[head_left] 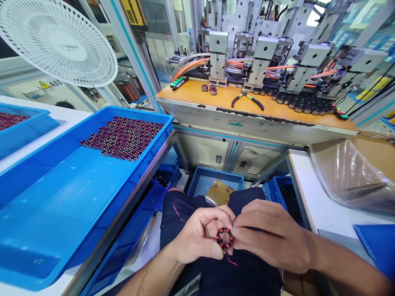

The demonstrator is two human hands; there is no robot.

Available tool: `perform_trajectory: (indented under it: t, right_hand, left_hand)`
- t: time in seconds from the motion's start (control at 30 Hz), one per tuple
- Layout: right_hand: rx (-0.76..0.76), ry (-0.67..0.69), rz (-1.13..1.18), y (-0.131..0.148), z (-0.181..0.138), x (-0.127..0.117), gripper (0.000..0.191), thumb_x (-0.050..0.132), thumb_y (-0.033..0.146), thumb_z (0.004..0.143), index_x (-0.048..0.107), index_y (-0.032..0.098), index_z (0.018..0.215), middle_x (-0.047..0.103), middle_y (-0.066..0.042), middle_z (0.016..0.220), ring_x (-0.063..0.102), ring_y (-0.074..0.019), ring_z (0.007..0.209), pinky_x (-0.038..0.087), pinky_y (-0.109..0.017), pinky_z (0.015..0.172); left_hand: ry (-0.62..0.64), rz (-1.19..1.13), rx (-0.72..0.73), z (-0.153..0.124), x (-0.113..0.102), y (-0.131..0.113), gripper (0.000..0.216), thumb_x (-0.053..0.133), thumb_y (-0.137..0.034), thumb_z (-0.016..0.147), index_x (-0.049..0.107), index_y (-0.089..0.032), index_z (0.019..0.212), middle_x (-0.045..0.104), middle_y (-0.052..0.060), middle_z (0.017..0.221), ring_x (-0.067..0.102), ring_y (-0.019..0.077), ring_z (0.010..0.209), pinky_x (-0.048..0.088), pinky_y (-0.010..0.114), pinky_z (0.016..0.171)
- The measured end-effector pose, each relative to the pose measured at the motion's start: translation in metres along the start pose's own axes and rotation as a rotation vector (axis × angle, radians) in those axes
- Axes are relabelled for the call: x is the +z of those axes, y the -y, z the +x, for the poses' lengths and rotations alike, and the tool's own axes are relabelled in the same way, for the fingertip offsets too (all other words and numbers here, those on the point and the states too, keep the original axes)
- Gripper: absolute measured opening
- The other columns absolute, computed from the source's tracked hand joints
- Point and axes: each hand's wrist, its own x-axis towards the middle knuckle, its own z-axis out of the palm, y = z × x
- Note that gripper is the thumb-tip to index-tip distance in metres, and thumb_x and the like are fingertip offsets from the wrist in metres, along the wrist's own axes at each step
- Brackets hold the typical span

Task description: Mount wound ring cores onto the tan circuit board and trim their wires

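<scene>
Over my lap, both hands close round one small ring-shaped wound coil (224,238) with red windings and a black core. My left hand (197,236) cups it from the left, thumb and fingers curled about its rim. My right hand (271,234) pinches its right side, fingertips pressed together at the top. A thin red wire end hangs just below the coil. A large blue tray (61,205) at my left holds a flat patch of several similar coils (123,137).
A white fan (58,39) stands at the upper left. Ahead is a winding machine on an orange bench (222,98) with pliers (247,98) and loose coils. Blue bins (212,183) sit on the floor. A clear plastic bag (348,176) lies on the right table.
</scene>
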Motion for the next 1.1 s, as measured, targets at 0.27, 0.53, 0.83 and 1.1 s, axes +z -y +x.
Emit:
perform_trajectory:
  t: [0.27,0.53,0.83,1.1]
  right_hand:
    - [0.045,-0.108,0.009,0.0,-0.005,0.011,0.018,0.069,0.01,0.082,0.061,0.007,0.098,0.067,-0.007,0.089,0.058,-0.0127,0.078,0.051,-0.029,0.07]
    - [0.224,-0.228,-0.032,0.013,-0.007,0.022,0.009,0.06,0.002,0.085,0.062,0.007,0.093,0.064,-0.008,0.084,0.058,-0.0113,0.079,0.051,-0.025,0.069]
    - [0.271,-0.346,-0.062,0.015,-0.013,0.041,0.012,0.053,-0.001,0.084,0.054,0.01,0.089,0.059,-0.006,0.079,0.056,-0.01,0.074,0.048,-0.023,0.066]
    - [0.299,-0.324,-0.144,0.02,-0.012,0.038,0.011,0.056,0.001,0.084,0.057,0.01,0.09,0.061,-0.006,0.08,0.057,-0.0092,0.072,0.049,-0.022,0.067]
  left_hand:
    - [0.015,0.021,0.031,0.001,-0.002,0.002,0.036,0.079,-0.012,0.073,0.069,-0.014,0.108,0.05,0.006,0.103,0.063,0.0066,0.077,0.053,0.014,0.071]
    - [-0.048,0.258,0.144,0.004,-0.001,0.0,0.038,0.075,-0.007,0.074,0.07,-0.021,0.109,0.047,0.005,0.104,0.054,0.0029,0.077,0.047,0.014,0.072]
    - [-0.126,0.506,0.072,-0.006,-0.008,-0.004,0.056,0.08,-0.022,0.075,0.059,-0.024,0.127,0.054,0.005,0.102,0.052,0.0095,0.092,0.043,0.019,0.085]
    - [-0.174,0.549,0.049,-0.015,-0.001,-0.006,0.022,0.058,-0.01,0.093,0.058,-0.018,0.114,0.062,0.003,0.086,0.061,0.0048,0.076,0.048,0.014,0.071]
